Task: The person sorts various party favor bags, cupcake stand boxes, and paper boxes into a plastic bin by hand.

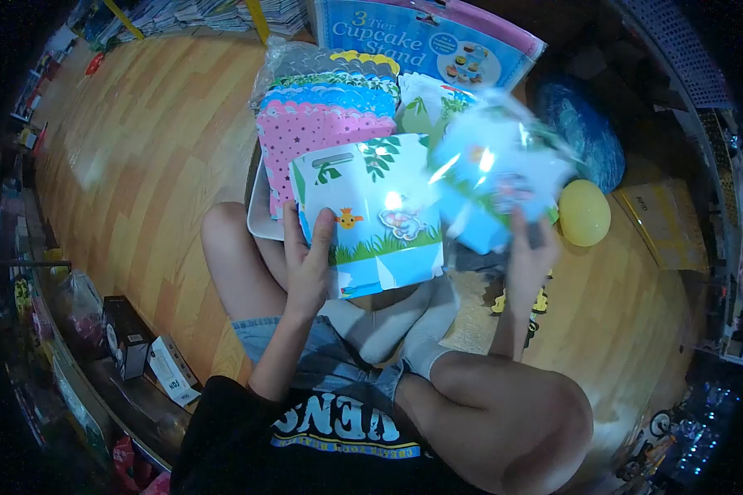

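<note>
Black cotton-look fabric formed the T-shirt point(223, 445) nearest the camera, above denim shorts point(293, 346) and grey socks point(388, 326). Forward of the crossed legs, the left hand point(308, 262) grasped the left side of the front animal-print flat bag point(371, 227), thumb on the printed face; this piece stood tilted, handle slot uppermost. To its right, the right hand point(532, 252) gripped the lower edge of the second animal-print flat bag point(499, 177), which was motion-blurred. Beyond the left hand, a white tray point(259, 216) held scalloped star-print pieces point(318, 140), pink at the front, with blue ones behind. Leaf-print pieces point(417, 107) stood just beside them. On the right, a yellow balloon point(584, 213) rested near a brown carton point(660, 223) and a blue plastic-wrapped bundle point(586, 132). Farthest forward was a package labelled "3 Tier Cupcake Stand" point(380, 37).
</note>
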A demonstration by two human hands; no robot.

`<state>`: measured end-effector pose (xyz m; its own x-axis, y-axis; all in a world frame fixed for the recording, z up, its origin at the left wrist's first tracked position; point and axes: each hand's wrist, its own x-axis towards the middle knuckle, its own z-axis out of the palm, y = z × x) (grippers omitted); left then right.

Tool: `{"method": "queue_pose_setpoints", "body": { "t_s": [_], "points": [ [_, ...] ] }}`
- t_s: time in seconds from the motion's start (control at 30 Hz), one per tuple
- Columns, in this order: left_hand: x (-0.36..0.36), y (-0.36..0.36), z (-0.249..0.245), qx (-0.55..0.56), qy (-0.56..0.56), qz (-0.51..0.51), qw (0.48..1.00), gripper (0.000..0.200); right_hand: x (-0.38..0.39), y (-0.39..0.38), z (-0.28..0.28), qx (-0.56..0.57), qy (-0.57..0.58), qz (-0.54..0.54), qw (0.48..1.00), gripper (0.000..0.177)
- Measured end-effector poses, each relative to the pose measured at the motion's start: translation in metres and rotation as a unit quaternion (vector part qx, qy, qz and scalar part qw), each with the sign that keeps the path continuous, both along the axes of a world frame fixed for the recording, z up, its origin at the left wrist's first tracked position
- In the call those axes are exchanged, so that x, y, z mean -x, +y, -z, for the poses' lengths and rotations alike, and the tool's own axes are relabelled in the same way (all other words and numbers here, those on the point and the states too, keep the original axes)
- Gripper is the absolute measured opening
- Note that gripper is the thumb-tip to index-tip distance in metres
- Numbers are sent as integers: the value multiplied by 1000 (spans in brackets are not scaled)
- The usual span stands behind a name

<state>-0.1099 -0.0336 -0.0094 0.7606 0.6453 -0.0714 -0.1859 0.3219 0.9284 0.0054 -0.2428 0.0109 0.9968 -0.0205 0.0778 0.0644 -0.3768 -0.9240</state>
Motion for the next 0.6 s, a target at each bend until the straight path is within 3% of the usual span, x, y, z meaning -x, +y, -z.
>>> {"method": "queue_pose_setpoints", "body": {
  "t_s": [0.03, 0.1, 0.17, 0.2, 0.23, 0.33, 0.37, 0.4, 0.43, 0.47, 0.5, 0.53, 0.6],
  "points": [
    [0, 4, 4, -1, 0, -3, 1000, 35, 0, 3, -7, -1, 0, -3, 1000, 22],
    [3, 10, 11, -19, 39, 1, 999, 49, 5, 9, -28, 103, -322, 70, 938, 17],
    [-1, 3, 9, -88, 34, -23, 995, 45, 17, 16, -36, 195, -378, -129, 896, 25],
    [-5, -3, 6, -154, 24, -49, 987, 41, 23, 24, -35, 250, -342, -220, 878, 31],
    [-7, -10, 2, -153, 22, -46, 987, 41, 28, 34, -32, 303, -302, -311, 849, 37],
    [-11, -25, 0, -198, -9, -24, 980, 50, 38, 54, -27, 392, -225, -377, 808, 41],
    [-13, -23, 0, -200, -9, -27, 979, 50, 34, 50, -30, 310, -226, -412, 826, 41],
    [-14, -21, 0, -127, 1, -12, 992, 50, 31, 45, -32, 225, -222, -443, 839, 41],
    [-15, -20, 1, -53, 11, 6, 998, 50, 29, 40, -31, 224, -221, -442, 840, 41],
    [-13, -19, 0, -82, 23, 12, 996, 48, 27, 34, -30, 123, -309, -307, 892, 46],
    [-11, -19, 0, -80, 26, 13, 996, 48, 27, 30, -28, 19, -383, -161, 909, 51],
    [-10, -19, 1, -93, 35, 26, 995, 48, 26, 31, -27, 21, -381, -160, 911, 51],
    [-11, -23, 3, -107, 40, 45, 992, 48, 18, 36, -24, -97, -411, -269, 866, 65]
  ]
}}
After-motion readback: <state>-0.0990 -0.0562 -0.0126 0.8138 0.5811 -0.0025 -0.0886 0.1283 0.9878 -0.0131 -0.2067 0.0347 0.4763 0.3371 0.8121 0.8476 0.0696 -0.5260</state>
